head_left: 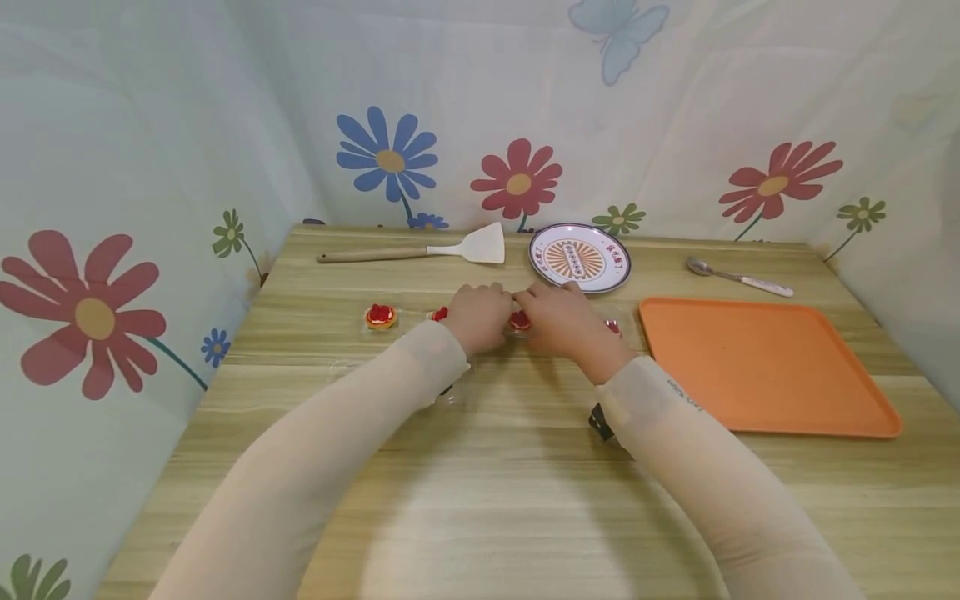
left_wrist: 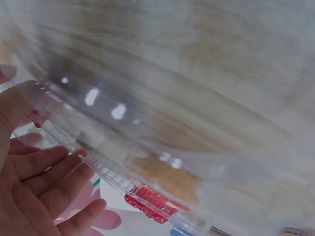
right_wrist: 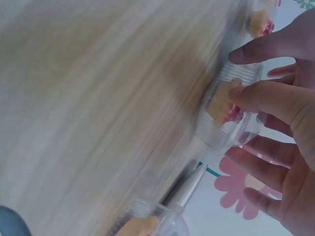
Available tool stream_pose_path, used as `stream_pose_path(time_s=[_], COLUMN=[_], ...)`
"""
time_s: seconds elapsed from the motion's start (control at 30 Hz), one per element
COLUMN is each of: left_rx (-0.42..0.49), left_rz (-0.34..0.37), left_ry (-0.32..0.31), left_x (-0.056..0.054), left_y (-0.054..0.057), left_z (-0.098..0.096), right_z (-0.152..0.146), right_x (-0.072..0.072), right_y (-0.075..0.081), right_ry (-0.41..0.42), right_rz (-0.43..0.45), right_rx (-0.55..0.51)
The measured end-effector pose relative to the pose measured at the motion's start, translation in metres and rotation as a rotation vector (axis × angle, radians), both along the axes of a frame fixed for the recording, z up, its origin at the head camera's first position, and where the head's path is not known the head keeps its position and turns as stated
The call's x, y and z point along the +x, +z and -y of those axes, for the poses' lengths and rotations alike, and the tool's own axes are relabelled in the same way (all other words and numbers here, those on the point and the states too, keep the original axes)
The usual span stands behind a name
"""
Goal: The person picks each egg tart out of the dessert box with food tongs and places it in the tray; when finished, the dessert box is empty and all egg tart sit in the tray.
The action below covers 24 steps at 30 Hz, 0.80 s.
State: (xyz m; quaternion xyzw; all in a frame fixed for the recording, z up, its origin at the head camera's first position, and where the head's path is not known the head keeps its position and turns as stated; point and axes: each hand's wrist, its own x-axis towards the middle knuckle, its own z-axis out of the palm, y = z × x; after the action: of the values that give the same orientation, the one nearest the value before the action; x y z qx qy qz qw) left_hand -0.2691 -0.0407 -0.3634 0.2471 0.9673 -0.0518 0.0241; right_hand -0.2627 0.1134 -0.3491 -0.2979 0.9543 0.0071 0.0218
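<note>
Near the middle of the table, both hands are at a small clear plastic box [right_wrist: 209,128] with a red-topped tart [head_left: 519,320] inside. My right hand [head_left: 564,323] pinches it, its thumb on the near side and fingers on the far side in the right wrist view. At the box's other end my left hand [head_left: 483,317] holds the edge between thumb and fingers. More red-topped tarts in clear packs lie in the same row: one tart [head_left: 381,317] at the left, another [head_left: 440,314] partly behind the left hand, and one [head_left: 613,327] by the right wrist.
Behind the row lie a white spatula [head_left: 480,246] with a wooden handle and a round printed plate [head_left: 579,258]. A spoon [head_left: 738,277] is at the back right, above an orange tray [head_left: 772,367]. Blurred clear plastic [left_wrist: 162,118] fills much of the left wrist view.
</note>
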Motion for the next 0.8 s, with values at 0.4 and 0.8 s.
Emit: stream_pose_path(time_s=[0.4,0.8], left_rx=[-0.009,-0.004], left_rz=[-0.043,-0.032], left_ry=[0.012,0.036], left_x=[-0.0002,-0.0007], left_y=[-0.0056,-0.0049], left_z=[-0.0021,-0.0029], right_z=[-0.0009,-0.0072], right_x=[-0.0039,-0.0083], right_y=[0.0031,0.0084], right_ry=[0.047,0.065], right_rz=[0.06,0.099], right_rx=[0.002,-0.075])
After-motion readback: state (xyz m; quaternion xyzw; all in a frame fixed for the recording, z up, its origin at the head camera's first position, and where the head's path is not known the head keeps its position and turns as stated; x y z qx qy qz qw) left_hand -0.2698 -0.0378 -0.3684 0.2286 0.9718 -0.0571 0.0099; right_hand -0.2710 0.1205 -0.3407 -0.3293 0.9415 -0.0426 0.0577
